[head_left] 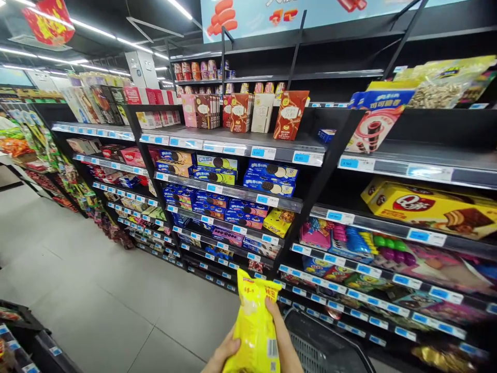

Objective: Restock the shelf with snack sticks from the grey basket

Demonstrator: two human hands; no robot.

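Black supermarket shelving [256, 199] with blue-and-white price tags [264, 153] faces you, and grey floor tiles [97, 274] stretch out at 8 o'clock. You have a glossy yellow snack bag [250, 329] at 6 o'clock, tilted slightly, with its crimped end up and a barcode [272, 348] at its lower right. Your left hand [225, 349] grips its left side, thumb pressed to the front; your right hand [283, 339] closes on its right edge, fingers mostly hidden. Just beside that arm, at 5 o'clock, sits a dark plastic shopping basket [306, 352]. Blue Oreo-style cookie boxes [272, 171] lie stacked near the centre, a yellow cake box [430, 204] at 3 o'clock, and instant-noodle cups [195, 71] at 11.
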